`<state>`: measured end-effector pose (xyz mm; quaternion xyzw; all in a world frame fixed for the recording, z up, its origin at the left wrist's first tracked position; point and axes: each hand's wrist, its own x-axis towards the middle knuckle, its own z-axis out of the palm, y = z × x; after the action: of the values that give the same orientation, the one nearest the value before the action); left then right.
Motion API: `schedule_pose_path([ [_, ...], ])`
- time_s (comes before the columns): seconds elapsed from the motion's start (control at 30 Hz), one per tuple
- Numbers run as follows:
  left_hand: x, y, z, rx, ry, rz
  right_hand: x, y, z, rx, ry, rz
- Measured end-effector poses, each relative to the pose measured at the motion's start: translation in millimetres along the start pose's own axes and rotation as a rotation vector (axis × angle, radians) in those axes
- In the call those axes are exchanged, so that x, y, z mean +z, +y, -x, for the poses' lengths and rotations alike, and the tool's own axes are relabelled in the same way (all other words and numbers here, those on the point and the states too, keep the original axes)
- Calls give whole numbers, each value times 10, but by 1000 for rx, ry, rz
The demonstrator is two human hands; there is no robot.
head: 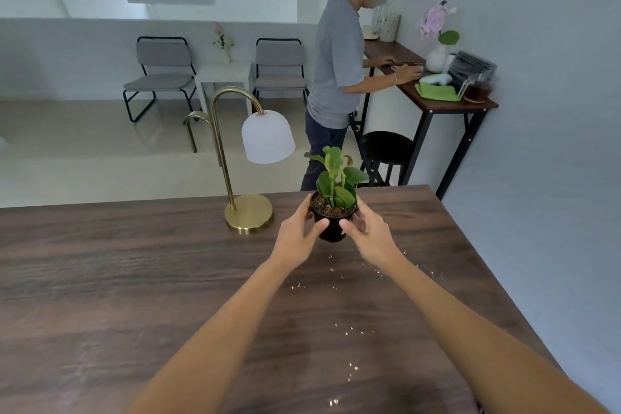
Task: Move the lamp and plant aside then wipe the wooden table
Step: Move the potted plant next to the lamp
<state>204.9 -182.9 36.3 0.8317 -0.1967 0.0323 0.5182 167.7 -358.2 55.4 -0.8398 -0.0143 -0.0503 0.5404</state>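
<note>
Between both hands' fingers [314, 227]: plant [333, 198]

Two bare forearms are showing from the lower edge of the head view, running up to the left hand [297, 233] and the right hand [369, 228]. No sleeve is reaching into view on either arm, so both are showing uncovered from near the elbow to the fingers. The wrists and fingers are showing plain, carrying no visible markings. The fingernails are looking short and unpainted, as far as the blur allows.
</note>
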Motion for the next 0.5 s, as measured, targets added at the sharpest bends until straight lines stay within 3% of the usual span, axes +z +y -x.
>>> schedule_pose_path([
  [0.5,-27,-781,-706,-69,6,-151,375,392,-963,127,-46,115],
])
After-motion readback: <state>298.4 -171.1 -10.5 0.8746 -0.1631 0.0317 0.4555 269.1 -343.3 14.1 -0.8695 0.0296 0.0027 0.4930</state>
